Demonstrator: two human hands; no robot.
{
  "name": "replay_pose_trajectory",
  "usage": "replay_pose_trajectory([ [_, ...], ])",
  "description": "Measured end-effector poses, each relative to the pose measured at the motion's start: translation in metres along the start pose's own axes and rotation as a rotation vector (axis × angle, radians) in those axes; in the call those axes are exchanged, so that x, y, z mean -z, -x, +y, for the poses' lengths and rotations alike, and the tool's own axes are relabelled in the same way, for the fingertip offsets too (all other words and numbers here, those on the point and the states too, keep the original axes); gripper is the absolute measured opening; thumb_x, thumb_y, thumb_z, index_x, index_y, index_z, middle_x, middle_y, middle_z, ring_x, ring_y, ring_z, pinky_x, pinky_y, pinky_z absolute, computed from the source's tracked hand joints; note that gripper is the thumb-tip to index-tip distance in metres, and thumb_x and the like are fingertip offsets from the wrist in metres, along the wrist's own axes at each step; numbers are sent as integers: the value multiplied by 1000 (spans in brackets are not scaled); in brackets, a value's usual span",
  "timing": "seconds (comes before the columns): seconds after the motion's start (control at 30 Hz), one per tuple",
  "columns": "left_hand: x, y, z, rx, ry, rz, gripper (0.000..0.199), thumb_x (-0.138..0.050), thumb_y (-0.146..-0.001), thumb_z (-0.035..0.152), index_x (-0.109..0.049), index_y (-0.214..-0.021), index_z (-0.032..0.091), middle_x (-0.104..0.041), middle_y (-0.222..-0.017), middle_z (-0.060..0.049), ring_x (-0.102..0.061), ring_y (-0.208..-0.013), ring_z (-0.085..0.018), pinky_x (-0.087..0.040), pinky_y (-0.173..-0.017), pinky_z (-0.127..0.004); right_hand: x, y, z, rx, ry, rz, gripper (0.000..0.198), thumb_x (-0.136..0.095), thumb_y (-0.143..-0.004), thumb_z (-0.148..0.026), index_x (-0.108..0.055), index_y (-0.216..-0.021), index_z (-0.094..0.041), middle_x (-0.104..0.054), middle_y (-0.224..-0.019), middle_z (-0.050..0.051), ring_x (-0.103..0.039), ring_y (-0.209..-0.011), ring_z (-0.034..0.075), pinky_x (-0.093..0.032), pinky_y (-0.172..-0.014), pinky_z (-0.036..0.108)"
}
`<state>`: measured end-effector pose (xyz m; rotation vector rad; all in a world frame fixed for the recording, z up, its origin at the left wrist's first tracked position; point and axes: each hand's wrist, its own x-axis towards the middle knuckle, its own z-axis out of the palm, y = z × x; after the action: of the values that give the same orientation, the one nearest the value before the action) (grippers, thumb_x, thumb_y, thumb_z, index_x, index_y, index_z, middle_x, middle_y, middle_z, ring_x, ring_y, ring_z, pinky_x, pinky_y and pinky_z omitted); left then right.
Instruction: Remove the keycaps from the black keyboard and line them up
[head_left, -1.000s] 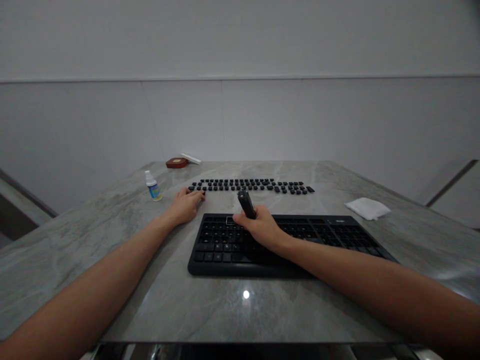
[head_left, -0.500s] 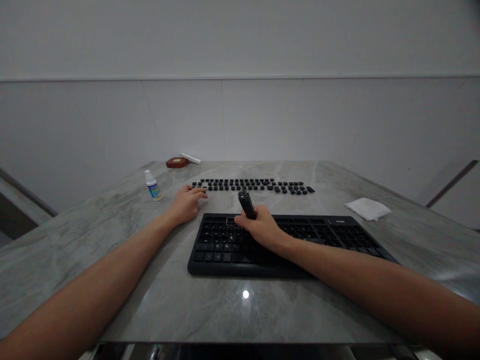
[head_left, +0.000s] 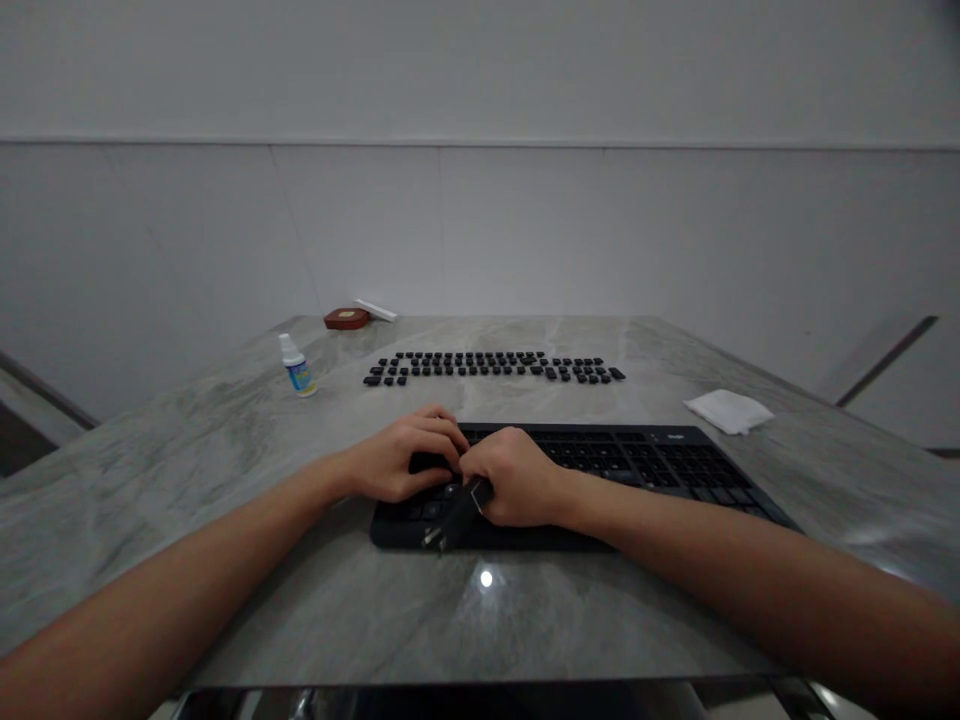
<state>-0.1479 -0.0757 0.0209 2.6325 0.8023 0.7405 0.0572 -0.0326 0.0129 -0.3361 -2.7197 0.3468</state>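
Note:
A black keyboard (head_left: 585,545) with many of its keys exposed lies in front of me. My right hand (head_left: 521,480) is closed around a black handheld tool (head_left: 466,510) above the left part of the keyboard. Thin metal prongs stick out of the tool's near end, which tilts down toward me. Over the keyboard's left end, my left hand (head_left: 409,455) is curled, thumb and index fingertips close together beside my right fingers. Whatever is between those fingertips is too small or hidden to make out.
Behind the keyboard, loose black keycaps (head_left: 480,370) lie in rows on the grey marbled table (head_left: 600,625). A small spray bottle (head_left: 300,375) stands to the left. A reddish-brown case (head_left: 346,319) and a white strip (head_left: 376,310) are at the back. To the right is a folded white cloth (head_left: 727,411).
My left hand has come from the keycap rows toward me and right, onto the keyboard beside my right hand. My right hand has turned, so the tool's visible end now points down toward me.

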Motion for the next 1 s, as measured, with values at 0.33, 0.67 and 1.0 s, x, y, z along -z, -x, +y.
replay_pose_trajectory([
  [0.33, -4, -2, 1, 77, 59, -27, 17, -56, -88, 11, -69, -97, 16, -67, -104, -10, -58, -102, -22, -47, -93, -40, 9, 6, 6, 29, 95, -131, 9, -57, -68, -15, -66, -67, -16, -65, -62, 4, -54, -56, 15, -31, -54, 25],
  [0.67, -6, -5, 0, 105, 55, -8, 28, -52, -87, 4, -71, -101, 18, -69, -104, -7, -59, -100, -20, -48, -91, -37, 0, 13, 14, -99, -95, 0, 15, -60, -69, -17, -53, -55, -16, -52, -55, -3, -42, -51, 9, -25, -53, 23],
  [1.0, -7, -3, -2, 144, 48, -12, 30, -52, -87, 5, -71, -102, 21, -69, -107, -6, -58, -107, -21, -43, -101, -42, 7, 3, 16, -416, -520, -37, 32, -56, -81, -32, -45, -56, -17, -33, -54, -6, -32, -53, 8, -27, -51, 22],
])
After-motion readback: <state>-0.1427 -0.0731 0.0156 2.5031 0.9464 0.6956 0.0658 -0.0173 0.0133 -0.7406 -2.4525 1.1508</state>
